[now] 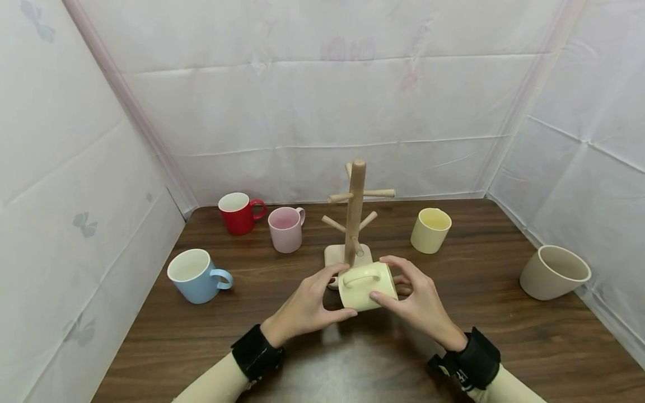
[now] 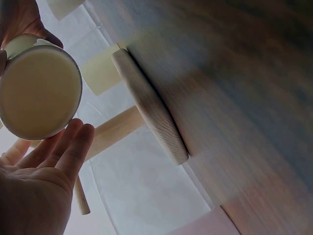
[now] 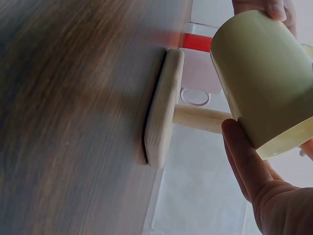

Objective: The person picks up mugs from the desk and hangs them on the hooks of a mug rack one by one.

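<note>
Both hands hold a pale yellow mug on its side, its handle facing up, in front of a wooden mug stand. The left hand grips the mug's left end, thumb below and fingers above. At the other end, the right hand has its thumb on the mug's side and its fingers around the far edge. In the left wrist view, a round end of the mug faces the camera, with the left fingertips at its edge. Above the table, the mug overlaps the stand's base in the head view.
To the left stand a light blue mug, a red mug and a pink mug. Another yellow mug stands right of the stand, and a beige cup is farther right. White sheeting encloses the wooden table.
</note>
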`<state>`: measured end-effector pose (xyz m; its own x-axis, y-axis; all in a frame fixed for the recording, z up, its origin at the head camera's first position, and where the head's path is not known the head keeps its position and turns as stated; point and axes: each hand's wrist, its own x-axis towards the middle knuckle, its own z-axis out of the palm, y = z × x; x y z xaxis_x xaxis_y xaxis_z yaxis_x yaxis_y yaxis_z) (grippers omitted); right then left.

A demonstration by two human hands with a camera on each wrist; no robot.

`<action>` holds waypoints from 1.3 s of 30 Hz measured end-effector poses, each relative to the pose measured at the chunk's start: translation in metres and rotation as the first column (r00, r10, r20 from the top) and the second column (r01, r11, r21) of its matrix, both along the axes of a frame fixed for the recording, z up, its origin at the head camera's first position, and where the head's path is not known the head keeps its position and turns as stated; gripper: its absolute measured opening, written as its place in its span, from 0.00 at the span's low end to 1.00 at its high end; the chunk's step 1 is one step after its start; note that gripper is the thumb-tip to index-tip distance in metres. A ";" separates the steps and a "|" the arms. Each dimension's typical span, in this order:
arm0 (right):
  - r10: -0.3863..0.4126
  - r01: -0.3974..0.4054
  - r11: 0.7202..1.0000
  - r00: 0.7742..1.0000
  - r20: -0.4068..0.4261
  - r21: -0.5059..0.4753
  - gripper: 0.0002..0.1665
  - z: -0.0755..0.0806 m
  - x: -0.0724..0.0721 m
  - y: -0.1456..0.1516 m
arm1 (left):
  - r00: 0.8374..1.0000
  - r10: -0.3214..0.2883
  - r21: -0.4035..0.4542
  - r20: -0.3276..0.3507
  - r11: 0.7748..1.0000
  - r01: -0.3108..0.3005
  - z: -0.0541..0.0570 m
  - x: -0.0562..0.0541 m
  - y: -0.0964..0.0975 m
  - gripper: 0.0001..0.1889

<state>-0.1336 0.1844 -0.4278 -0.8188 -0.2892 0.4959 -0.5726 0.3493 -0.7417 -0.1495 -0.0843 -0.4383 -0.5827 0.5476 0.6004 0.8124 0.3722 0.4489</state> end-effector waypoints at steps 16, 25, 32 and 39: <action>-0.044 0.044 0.999 0.999 0.013 0.001 0.38 0.032 0.018 -0.014 | 1.000 -0.020 -0.005 0.000 1.000 0.020 0.001 0.000 0.000 0.38; -0.017 0.017 1.000 0.999 0.042 0.005 0.38 0.030 0.016 -0.012 | 0.999 -0.033 0.012 0.027 0.999 0.032 0.000 -0.001 0.001 0.38; 0.028 -0.030 0.999 0.996 0.084 0.016 0.41 0.000 -0.001 0.000 | 0.999 -0.029 0.044 0.024 0.999 0.027 -0.001 -0.002 0.002 0.38; 0.162 -0.166 0.986 0.980 0.111 0.020 0.43 0.003 -0.003 0.005 | 0.998 -0.023 0.075 0.052 0.997 0.019 -0.002 -0.003 0.001 0.37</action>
<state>-0.1365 0.1892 -0.4244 -0.8076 -0.4371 0.3959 -0.5405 0.2798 -0.7935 -0.1524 -0.0837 -0.4404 -0.6037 0.5146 0.6089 0.7940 0.3193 0.5174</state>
